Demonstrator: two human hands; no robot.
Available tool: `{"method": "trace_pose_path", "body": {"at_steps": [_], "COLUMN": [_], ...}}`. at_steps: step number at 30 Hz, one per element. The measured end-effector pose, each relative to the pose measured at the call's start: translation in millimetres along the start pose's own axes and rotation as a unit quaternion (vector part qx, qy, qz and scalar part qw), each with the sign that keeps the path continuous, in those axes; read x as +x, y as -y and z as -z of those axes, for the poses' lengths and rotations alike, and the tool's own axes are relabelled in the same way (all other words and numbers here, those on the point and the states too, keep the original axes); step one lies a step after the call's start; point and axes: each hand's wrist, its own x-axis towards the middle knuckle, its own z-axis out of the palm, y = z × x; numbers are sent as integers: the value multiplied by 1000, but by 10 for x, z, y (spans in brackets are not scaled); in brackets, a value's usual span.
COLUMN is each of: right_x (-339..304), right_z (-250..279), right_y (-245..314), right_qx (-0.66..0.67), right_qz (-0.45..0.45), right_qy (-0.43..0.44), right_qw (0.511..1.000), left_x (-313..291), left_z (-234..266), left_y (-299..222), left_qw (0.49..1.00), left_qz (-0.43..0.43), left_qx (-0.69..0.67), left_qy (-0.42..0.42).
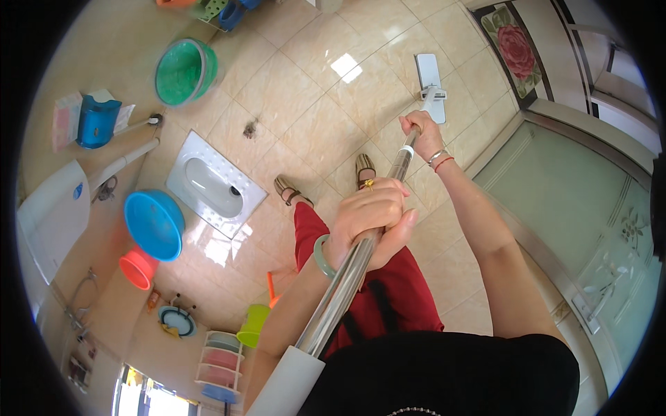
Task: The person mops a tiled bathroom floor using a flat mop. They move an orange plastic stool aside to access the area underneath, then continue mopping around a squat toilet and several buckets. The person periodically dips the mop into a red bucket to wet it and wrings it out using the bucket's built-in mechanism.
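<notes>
A flat mop with a shiny metal pole (340, 295) runs from the lower edge up and to the right. My left hand (371, 218) is wrapped round the upper part of the pole, below its white grip (288, 381). Farther down, beside a white collar, my right hand (422, 132) also grips it. The mop's white, flat rectangular head (428, 73) rests on the tiled floor, just beyond my right hand. To its left, a dark clump (250, 129) lies on the tiles, apart from the mop head.
A white squat toilet (215, 184) is set in the floor at left. Around it are a green basin (186, 71), a blue basin (154, 225) and a red bucket (137, 268). A glass door (569, 187) stands at right. Near my left arm is a lime-green bucket (253, 326).
</notes>
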Motion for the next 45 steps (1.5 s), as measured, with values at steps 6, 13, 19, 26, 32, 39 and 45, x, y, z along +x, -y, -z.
{"method": "trace_pose_path", "body": {"at_steps": [6, 13, 19, 26, 32, 39, 45], "right_x": [151, 232, -146, -778, -996, -670, 21], "right_z": [-503, -1428, -2370, -3172, -3295, -2804, -1879], "right_y": [360, 1510, 2652, 3452, 3585, 3469, 2667], "right_qx": [63, 64, 103, 116, 78, 59, 20], "right_qz": [76, 136, 179, 200, 203, 207, 240], "right_qy": [-37, 12, 89, 200, 276, 306, 210], "right_qw": [994, 989, 974, 952, 936, 927, 948], "left_x": [-96, -573, -1363, -2165, -2447, -2080, -1311], "left_z": [545, 1475, 2080, 2419, 2420, 2330, 1895], "left_y": [-230, -931, -1718, -2337, -2435, -2226, -1581], "left_qw": [999, 992, 961, 920, 913, 947, 964], "left_qz": [33, 41, 86, 108, 101, 2, -28], "left_qx": [25, 74, 148, 236, 233, 168, 115], "left_qy": [2, -97, -216, -293, -318, -273, -236]}}
